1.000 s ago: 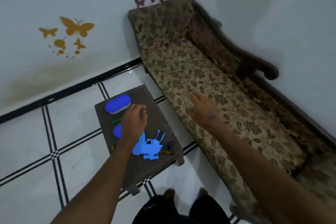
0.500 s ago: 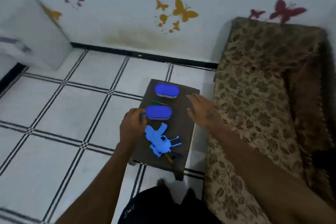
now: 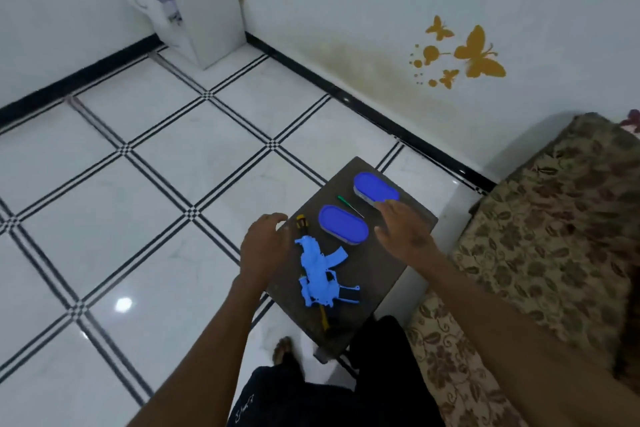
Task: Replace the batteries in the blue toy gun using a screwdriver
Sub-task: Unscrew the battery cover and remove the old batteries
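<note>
Both your hands have shifted over the counter (image 3: pixel 381 274), left hand (image 3: pixel 265 246) and right hand (image 3: pixel 403 230) relaxed, grasping nothing beside the untouched gun (image 3: pixel 320 274); everything remains.

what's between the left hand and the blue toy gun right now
Nothing visible. The left hand hovers at the small table's left edge, right beside the blue toy gun, with only bare tabletop between them. The right hand is farther right.

Both bare forearms reach forward and down. The left hand (image 3: pixel 266 246) hangs palm-down with fingers loosely curled, holding nothing. The right hand (image 3: pixel 403 230) is flat, its fingers straight and spread
</note>
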